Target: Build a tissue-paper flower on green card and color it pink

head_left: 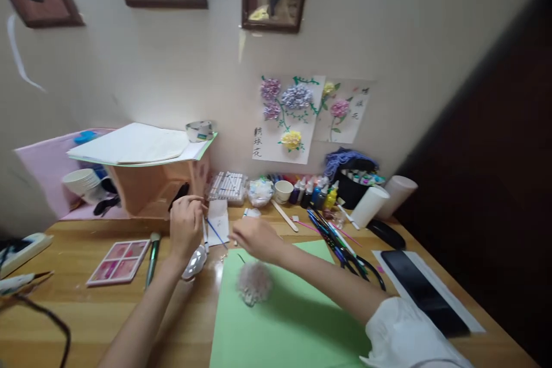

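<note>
My left hand [186, 227] is over the back of the table, in front of a salmon-coloured bin. Its fingers are curled together, and what they hold, if anything, cannot be made out. My right hand [255, 238] reaches across a green sheet [293, 310] with its fingers bent into a pinch; their contents are too blurred to name. Between the hands a thin blue brush [217, 233] lies over a small white paper [219, 218]. A fluffy pale pink pompom-like ball [254, 282] sits on the green sheet, below my right hand. A clear plastic palette [195, 262] is beside my left wrist.
A pink four-part palette [119, 263] and a green-handled brush [152, 259] lie left. Paint bottles [319, 194], a paper cup [283, 191] and boxed markers [228, 187] line the wall. Scissors [362, 267], pens and a black phone [425, 292] are at right.
</note>
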`<state>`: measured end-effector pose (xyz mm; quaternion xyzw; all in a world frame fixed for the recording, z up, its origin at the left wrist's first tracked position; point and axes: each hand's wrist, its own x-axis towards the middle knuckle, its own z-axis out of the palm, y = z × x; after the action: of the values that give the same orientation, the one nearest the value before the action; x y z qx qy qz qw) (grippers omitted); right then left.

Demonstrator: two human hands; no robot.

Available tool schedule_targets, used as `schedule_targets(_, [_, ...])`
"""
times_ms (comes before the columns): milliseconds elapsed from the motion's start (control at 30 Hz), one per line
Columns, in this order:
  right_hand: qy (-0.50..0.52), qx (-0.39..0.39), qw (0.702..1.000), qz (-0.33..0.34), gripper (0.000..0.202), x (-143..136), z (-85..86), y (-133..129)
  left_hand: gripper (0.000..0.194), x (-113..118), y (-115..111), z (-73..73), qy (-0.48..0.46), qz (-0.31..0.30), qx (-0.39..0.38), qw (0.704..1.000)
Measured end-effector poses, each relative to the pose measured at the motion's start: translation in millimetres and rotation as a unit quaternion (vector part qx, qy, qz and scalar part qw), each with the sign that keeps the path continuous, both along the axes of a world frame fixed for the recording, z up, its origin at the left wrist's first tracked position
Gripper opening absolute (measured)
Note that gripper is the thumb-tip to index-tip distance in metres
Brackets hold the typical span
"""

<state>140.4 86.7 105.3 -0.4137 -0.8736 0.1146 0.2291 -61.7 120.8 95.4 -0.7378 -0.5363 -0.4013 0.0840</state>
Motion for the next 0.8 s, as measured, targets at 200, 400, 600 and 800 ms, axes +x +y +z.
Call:
schedule_targets(200, [0.082, -0.049, 0.969, -0.229, 0.015, 152, -1.1, 9, 0.039, 103, 17, 10.5, 0.037, -0.187, -0.003, 0.982])
schedule_targets(400, [0.105, -0.069, 0.912, -0.391, 0.024, 240, -24.8, 18, 0.041, 161, 16, -3.3, 0.054, -0.216, -0.049, 0.974])
schedule_targets(600, [0.114, -0.101, 0.913, -0.378, 0.029, 215, -43.1, 48, 0.037, 176, 15, -20.0, 0.052, -0.168, -0.096, 0.98])
schedule_targets(800, [0.09, -0.095, 0.898, -0.421, 0.033, 174, -60.1, 82, 0.034, 162, 13, -12.0, -0.007, -0.137, -0.114, 0.984])
